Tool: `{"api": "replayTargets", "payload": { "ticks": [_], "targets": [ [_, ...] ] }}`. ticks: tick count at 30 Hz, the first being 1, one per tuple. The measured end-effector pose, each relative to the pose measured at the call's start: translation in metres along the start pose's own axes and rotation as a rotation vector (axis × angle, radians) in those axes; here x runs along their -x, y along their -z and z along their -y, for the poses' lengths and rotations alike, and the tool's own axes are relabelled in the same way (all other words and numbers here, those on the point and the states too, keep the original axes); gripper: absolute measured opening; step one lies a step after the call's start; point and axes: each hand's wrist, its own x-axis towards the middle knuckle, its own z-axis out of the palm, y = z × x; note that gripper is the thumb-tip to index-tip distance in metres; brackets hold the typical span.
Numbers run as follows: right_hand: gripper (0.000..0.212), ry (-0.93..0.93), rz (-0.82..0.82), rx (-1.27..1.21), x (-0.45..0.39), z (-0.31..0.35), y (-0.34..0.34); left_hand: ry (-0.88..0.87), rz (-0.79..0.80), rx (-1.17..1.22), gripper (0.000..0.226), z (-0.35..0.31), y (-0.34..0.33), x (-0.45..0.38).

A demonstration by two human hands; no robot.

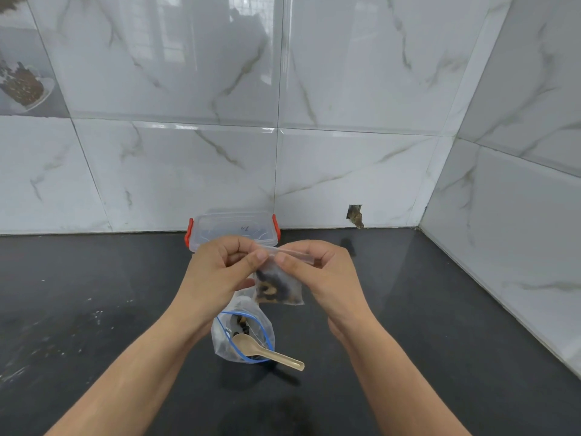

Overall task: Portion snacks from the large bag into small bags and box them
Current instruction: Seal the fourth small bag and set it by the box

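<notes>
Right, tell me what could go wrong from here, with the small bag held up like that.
1. Both hands, left hand and right hand, pinch only the top strip of the small bag; an unsealed gap could spill snacks.
2. The large bag stands open below, the spoon hanging over its rim; a nudge might tip it.
3. The box looks lidded, so one hand must let go.

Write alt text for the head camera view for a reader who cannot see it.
Two hands, left hand and right hand, pinch the top strip of a small clear bag of dark snacks above a black counter. Below stands an open large bag with a beige spoon in it; behind, a clear box with red clips sits against the marble-tiled wall.
</notes>
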Motion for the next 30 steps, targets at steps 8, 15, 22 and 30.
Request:
{"api": "replayTargets", "payload": {
  "ticks": [8, 15, 22, 30],
  "targets": [
    [0.027, 0.061, -0.098, 0.102, -0.004, -0.008, -0.006, -0.047, -0.015, -0.001, 0.022, 0.004, 0.002, 0.004],
    [0.016, -0.034, -0.042, 0.111, -0.005, -0.024, -0.006, -0.116, -0.101, -0.123, 0.012, 0.012, 0.008, -0.002],
    [0.033, 0.119, -0.139, 0.345, -0.047, -0.024, -0.01, -0.072, -0.065, -0.082, 0.003, 0.008, 0.02, -0.038],
    [0.03, -0.087, -0.172, 0.161, -0.084, -0.044, -0.004, 0.037, -0.087, -0.416, 0.02, 0.046, 0.052, -0.059]
  ]
}}
